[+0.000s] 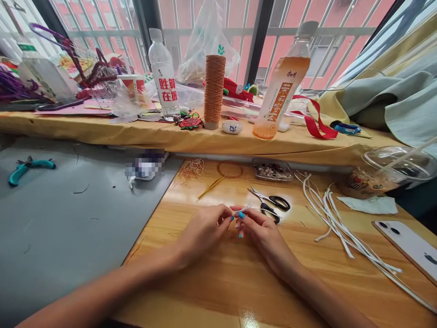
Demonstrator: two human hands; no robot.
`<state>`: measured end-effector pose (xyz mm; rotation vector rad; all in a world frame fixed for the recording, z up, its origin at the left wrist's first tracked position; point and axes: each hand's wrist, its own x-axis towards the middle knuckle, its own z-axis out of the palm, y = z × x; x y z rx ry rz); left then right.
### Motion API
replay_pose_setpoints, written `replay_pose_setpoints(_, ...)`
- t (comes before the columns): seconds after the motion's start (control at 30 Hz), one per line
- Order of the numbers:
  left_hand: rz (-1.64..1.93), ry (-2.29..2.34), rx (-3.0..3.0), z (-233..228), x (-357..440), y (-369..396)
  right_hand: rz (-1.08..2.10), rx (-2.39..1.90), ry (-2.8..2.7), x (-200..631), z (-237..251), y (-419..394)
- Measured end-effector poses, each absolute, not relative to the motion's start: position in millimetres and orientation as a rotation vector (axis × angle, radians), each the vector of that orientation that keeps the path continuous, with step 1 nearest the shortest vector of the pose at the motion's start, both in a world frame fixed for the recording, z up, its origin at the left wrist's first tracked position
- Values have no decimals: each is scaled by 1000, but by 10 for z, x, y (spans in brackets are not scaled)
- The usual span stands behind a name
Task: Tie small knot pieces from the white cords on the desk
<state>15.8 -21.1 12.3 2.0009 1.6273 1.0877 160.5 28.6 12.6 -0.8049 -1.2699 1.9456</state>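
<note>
Behind the wooden surface (205, 282) runs a cloth-covered ledge (129, 134) bearing an orange drink bottle (285, 82), a clear bottle (163, 75) and a copper-coloured spool (215, 91). The left hand (205, 226) and right hand (262, 233) nearly meet, fingertips pinching. Right of them lies a phone (409, 248); just beyond, gaping scissors (262, 197). Between the fingertips is a thin white cord (246, 208), trailing rightward. Red characters on the clear bottle read 胜算在握; the phone shows Apple's logo.
</note>
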Motion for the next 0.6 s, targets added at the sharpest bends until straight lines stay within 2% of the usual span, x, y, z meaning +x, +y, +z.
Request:
replay_pose_setpoints(0.2,1069,1890,2480,89,117,-212,1945,-854,-1211,1594,99,299)
replay_pose_setpoints(0.4,997,1826,2776,88,124,-235,1832,-952,-1246,1591,120,295)
replay_pose_setpoints(0.6,914,1759,2888,106,100,-253,1995,-899,-1183,1605,128,307)
